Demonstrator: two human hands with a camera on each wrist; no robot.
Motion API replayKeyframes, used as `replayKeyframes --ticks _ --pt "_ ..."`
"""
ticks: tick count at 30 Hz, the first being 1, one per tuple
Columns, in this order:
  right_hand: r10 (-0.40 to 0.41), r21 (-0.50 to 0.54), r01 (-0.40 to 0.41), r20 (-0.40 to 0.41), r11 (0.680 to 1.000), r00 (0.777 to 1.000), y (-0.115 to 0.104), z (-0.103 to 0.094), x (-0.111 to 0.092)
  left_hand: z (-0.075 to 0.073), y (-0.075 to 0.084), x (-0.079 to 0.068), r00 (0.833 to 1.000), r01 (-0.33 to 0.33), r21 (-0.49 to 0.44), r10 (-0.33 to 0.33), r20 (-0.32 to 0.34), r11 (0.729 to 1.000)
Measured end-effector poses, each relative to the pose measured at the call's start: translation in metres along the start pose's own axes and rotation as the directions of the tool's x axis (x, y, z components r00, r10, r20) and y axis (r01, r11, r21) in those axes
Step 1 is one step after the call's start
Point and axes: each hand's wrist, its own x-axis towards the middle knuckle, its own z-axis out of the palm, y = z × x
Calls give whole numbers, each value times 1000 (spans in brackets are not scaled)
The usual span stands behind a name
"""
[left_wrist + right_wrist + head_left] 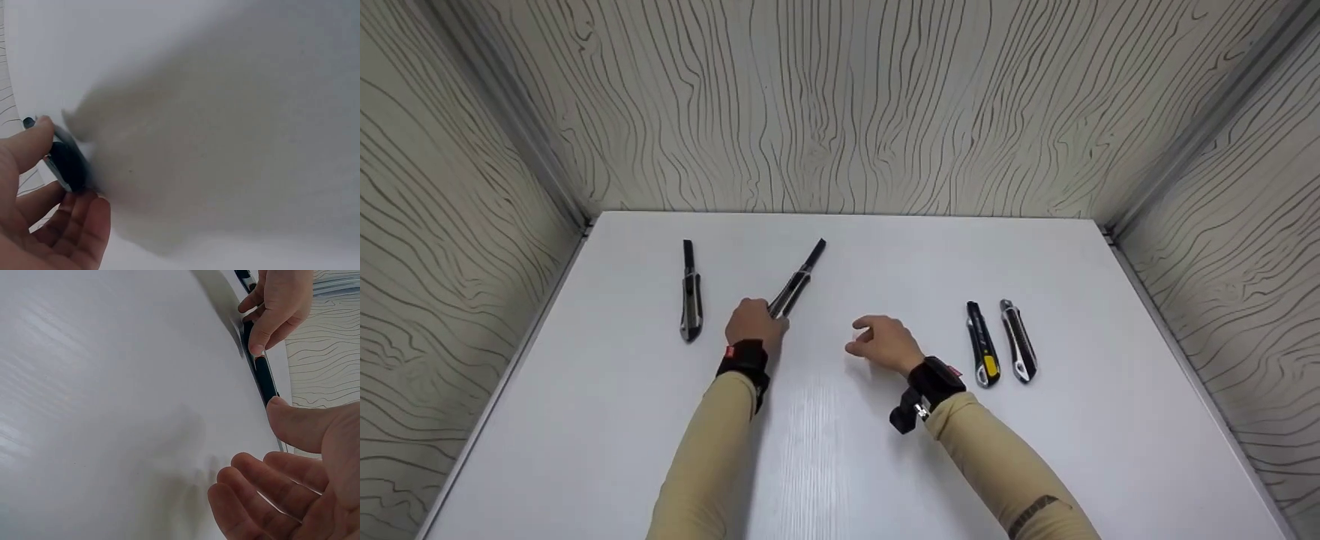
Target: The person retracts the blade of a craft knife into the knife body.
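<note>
My left hand (754,326) grips the lower end of a utility knife (795,288), with thumb and fingers around its handle. The knife slants away to the upper right, its narrow dark end farthest from me. In the left wrist view the handle's rounded end (70,166) shows between thumb and fingers. My right hand (885,343) hovers above the table to the right of that knife, holding nothing, its fingers loosely bent. From the right wrist, my right hand (287,478) overlaps the knife (264,377) in view, though the head view has them apart.
Another utility knife (691,300) lies on the white table (825,465) left of my left hand. Beyond my right hand lie a black utility knife with a yellow part (982,345) and a dark, silver-edged utility knife (1018,341). Wood-patterned walls (840,112) enclose the table's back and sides.
</note>
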Motion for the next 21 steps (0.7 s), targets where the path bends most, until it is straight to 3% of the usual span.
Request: replayKeyframes --ticks 8,21 --pt "-5 15 5 -5 1000 1000 3 -1 -1 2 1 1 1000 -14 -4 14 -15 1000" --pt "13 20 -13 5 1000 1000 6 -4 -4 7 0 -4 995 -68 127 76 -59 990"
